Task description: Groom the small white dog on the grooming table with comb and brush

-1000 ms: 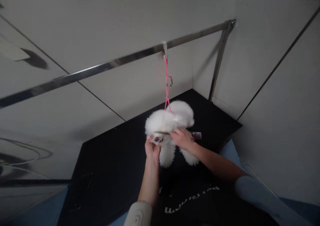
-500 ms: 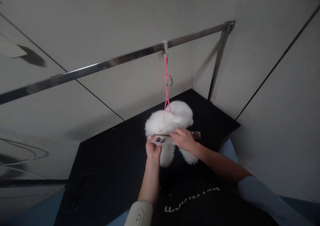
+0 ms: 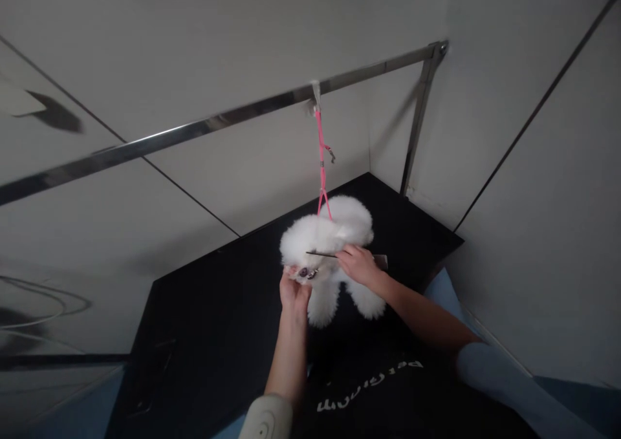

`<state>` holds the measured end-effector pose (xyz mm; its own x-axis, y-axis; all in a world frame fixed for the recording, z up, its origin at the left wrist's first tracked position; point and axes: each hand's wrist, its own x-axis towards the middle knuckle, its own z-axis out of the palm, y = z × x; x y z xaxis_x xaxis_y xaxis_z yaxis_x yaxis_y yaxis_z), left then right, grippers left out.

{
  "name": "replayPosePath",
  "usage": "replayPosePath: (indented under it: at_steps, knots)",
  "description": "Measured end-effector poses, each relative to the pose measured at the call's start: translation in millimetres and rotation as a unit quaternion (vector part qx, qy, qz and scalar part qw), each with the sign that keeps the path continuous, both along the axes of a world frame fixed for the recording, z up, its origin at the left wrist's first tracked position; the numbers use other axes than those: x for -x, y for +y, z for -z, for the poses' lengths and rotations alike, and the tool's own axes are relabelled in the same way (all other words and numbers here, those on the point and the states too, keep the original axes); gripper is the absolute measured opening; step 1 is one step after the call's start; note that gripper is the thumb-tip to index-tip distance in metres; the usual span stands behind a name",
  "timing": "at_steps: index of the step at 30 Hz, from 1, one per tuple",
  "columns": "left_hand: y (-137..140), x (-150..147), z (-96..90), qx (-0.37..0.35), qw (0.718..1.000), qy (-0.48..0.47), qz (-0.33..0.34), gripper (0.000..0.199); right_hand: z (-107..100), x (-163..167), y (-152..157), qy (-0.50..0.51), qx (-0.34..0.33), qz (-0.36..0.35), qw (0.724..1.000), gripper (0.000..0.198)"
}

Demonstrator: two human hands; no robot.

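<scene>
The small fluffy white dog (image 3: 326, 245) stands mid-way on the black grooming table (image 3: 218, 310), tethered by a pink leash (image 3: 321, 167) to the steel overhead bar (image 3: 204, 127); the thin metal comb (image 3: 323, 255) has lifted from its muzzle up onto the head since a second ago, so combing moves upward. The right hand (image 3: 359, 266) is pinched shut on the comb, the left hand (image 3: 294, 289) cups the chin as before, with walls close behind and right, open tabletop to the left

The light was dim and soft. Beneath the metal bar (image 3: 218, 119) the wall held faint shadows; left of it, edges bent and smeared.
</scene>
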<state>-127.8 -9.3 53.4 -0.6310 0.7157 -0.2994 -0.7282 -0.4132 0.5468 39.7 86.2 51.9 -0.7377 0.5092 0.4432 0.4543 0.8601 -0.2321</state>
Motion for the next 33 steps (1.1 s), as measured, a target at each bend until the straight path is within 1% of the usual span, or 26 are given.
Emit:
replayPosePath:
  at_steps: [3,4,6,7,8,10,11,12,13,14,16,17,18,19,21,22,23,24,26,29,31,33]
  knots:
    - [-1.1,-2.7,-4.4,0.01,1.0,-0.007,-0.017,0.015,1.4,-8.2,15.3,0.025,0.015,0.039,0.999,0.025]
    - [-1.7,-2.9,-5.9,0.009,1.0,-0.013,-0.024,0.016,3.2,-10.9,18.4,0.042,0.02,0.062,0.997,0.025]
    - [-2.7,-1.9,-8.0,0.012,0.999,-0.023,-0.022,0.017,9.9,-11.5,15.7,0.074,0.031,0.103,0.991,0.027]
    - [-2.8,-0.9,-8.5,0.017,0.999,-0.024,-0.012,0.015,14.6,-8.4,9.7,0.084,0.034,0.101,0.991,0.027]
    - [-2.6,0.4,-8.9,0.023,0.999,-0.025,-0.001,0.014,19.9,-3.2,1.9,0.089,0.035,0.079,0.992,0.027]
    - [-1.5,2.7,-9.6,0.034,0.999,-0.032,0.019,0.015,30.2,10.2,-12.3,0.085,0.044,0.008,0.995,0.025]
    - [-1.0,3.7,-10.2,0.032,0.998,-0.037,0.029,0.019,34.4,16.1,-15.3,0.08,0.056,-0.013,0.995,0.024]
    - [-0.6,4.6,-11.0,0.027,0.998,-0.043,0.037,0.023,37.6,19.8,-14.3,0.077,0.073,-0.007,0.994,0.022]
    - [-0.6,5.6,-11.8,0.022,0.998,-0.048,0.046,0.027,39.8,20.7,-9.3,0.077,0.094,0.027,0.992,0.02]
    - [-1.0,6.9,-12.5,0.02,0.997,-0.05,0.053,0.031,41.3,18.7,-1.5,0.079,0.117,0.078,0.987,0.019]
    - [-2.4,10.9,-13.1,0.027,0.997,-0.051,0.054,0.04,42.8,9.8,15.5,0.094,0.152,0.19,0.965,0.019]
    - [-3.1,13.7,-12.6,0.033,0.997,-0.05,0.047,0.043,43.3,5.5,20.5,0.107,0.16,0.223,0.956,0.019]
    - [-3.5,16.6,-11.6,0.036,0.997,-0.045,0.042,0.044,43.8,3.2,21.4,0.12,0.162,0.225,0.953,0.019]
    - [-3.4,19.6,-10.1,0.034,0.998,-0.039,0.042,0.044,44.1,3.8,17.7,0.131,0.158,0.194,0.959,0.018]
    - [-1.7,24.3,-6.6,0.02,0.998,-0.025,0.049,0.043,43.9,14.2,0.9,0.142,0.139,0.084,0.977,0.015]
    - [-0.3,25.6,-4.9,0.012,0.998,-0.023,0.056,0.042,43.2,22.1,-8.9,0.138,0.134,0.035,0.981,0.014]
    - [1.3,25.8,-3.6,0.004,0.998,-0.023,0.063,0.042,41.9,30.1,-17.1,0.13,0.134,0.008,0.982,0.013]
    - [2.9,25.2,-2.9,-0.004,0.997,-0.025,0.07,0.043,40.3,36.6,-22.5,0.123,0.137,0.003,0.983,0.014]
    - [5.8,22.1,-3.0,-0.016,0.996,-0.028,0.083,0.049,36.7,41.8,-22.3,0.107,0.147,0.027,0.983,0.015]
    - [6.8,18.3,-6.2,-0.004,0.997,-0.027,0.074,0.057,32.0,28.8,1.1,0.096,0.159,0.06,0.981,0.014]
    - [4.2,19.3,-8.4,0.021,0.998,-0.031,0.054,0.059,29.3,12.9,21.0,0.092,0.183,0.133,0.97,0.014]
    - [0.1,22.5,-9.5,0.029,0.998,-0.033,0.046,0.058,26.8,0.5,31.9,0.098,0.2,0.227,0.948,0.016]
